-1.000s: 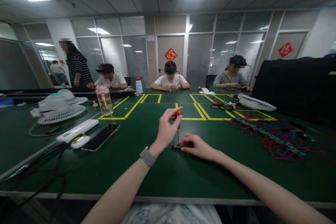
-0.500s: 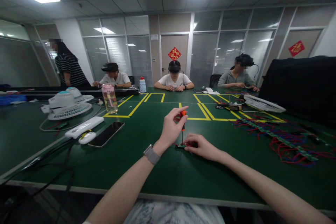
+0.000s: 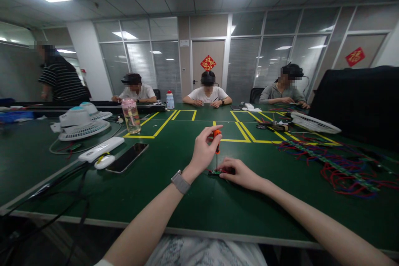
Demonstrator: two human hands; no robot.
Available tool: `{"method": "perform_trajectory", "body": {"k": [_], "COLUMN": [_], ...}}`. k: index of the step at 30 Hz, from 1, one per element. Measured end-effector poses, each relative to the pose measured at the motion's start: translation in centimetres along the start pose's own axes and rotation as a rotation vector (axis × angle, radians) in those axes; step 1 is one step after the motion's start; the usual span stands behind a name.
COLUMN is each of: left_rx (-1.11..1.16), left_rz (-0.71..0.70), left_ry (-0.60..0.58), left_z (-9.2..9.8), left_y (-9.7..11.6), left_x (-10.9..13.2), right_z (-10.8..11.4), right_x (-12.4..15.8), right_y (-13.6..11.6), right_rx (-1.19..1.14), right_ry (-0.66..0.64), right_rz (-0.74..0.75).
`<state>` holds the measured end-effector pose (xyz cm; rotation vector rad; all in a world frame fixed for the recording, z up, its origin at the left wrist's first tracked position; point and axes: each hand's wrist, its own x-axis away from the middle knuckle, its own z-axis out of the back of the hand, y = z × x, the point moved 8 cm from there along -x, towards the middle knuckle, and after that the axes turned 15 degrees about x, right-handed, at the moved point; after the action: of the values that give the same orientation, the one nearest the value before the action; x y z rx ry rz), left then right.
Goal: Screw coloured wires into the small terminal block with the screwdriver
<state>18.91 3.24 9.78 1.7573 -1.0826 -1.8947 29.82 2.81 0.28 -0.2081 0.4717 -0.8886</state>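
Observation:
My left hand (image 3: 204, 147) is closed round the orange and black handle of a screwdriver (image 3: 217, 148), its index finger reaching over the top. The screwdriver stands upright, and its thin shaft runs down to a small green circuit board (image 3: 214, 173) on the table. My right hand (image 3: 237, 172) rests on the table with its fingers pinching the board's right end. A bit of red wire shows beside the board. The tip's exact contact point is too small to make out.
Right of my hands lies a bundle of circuit boards with red and blue wires (image 3: 343, 166). On the left are a phone (image 3: 127, 158), a white power strip (image 3: 101, 149), a drink bottle (image 3: 131, 116) and white fan parts (image 3: 82, 126). Several people are across the table (image 3: 174, 208).
My hands, the screwdriver and the board hold nearly the same place. At the far left, a person in a striped top has moved further left. The view has shifted slightly.

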Motion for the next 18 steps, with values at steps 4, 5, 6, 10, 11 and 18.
{"method": "perform_trajectory", "body": {"k": [4,5,6,10,11,18], "left_rx": [-0.102,-0.064,-0.011,0.150,0.148,-0.179], "left_rz": [-0.052,-0.042,-0.024,0.065,0.069,-0.097], "left_ry": [0.025,0.017,0.003,-0.019,-0.007,0.073], "left_z": [0.4,0.3,0.2,-0.1,0.0,0.9], "left_y": [0.5,0.4,0.3,-0.5,-0.5,1.0], "left_x": [0.0,-0.1,-0.1,-0.4,-0.4,-0.2], "right_z": [0.0,0.1,0.1,0.1,0.1,0.0], "right_x": [0.0,0.1,0.1,0.1,0.1,0.0], "right_y": [-0.1,-0.1,-0.1,0.0,0.0,0.0], "right_rx": [0.000,-0.002,-0.004,-0.002,0.000,0.029], "right_ry": [0.001,0.001,-0.001,0.002,0.003,0.014], "right_rz": [-0.002,-0.003,-0.004,-0.001,0.000,0.007]}}
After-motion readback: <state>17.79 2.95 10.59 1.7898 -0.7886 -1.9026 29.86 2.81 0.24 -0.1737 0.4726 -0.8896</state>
